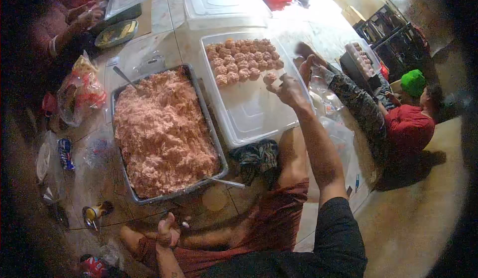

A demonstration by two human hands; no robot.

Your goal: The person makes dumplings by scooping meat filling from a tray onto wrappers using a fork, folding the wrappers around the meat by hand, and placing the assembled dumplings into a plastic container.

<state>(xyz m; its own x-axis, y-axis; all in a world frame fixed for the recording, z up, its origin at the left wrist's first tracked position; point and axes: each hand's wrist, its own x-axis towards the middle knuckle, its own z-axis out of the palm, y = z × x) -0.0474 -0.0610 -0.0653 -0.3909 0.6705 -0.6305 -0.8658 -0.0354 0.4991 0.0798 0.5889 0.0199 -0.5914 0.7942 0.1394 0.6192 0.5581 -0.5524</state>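
My right hand reaches over the translucent plastic tray, its fingertips closed on a meat ball just in front of the rows. Rows of similar balls fill the tray's far part. To the left, a large dark-rimmed tray is heaped with pink minced meat. One spoon is stuck in its far left corner, and a light handle juts over the near right edge. Near my knee, my left hand is curled, thumb up; what it holds, if anything, is hidden. A small white thing shows beside it.
Beyond the tray lies a translucent lid. A person's hands are at the upper left by a container. Another person's camouflage-clad leg stretches along the right. Farther right is a person in red. Plastic bags lie left.
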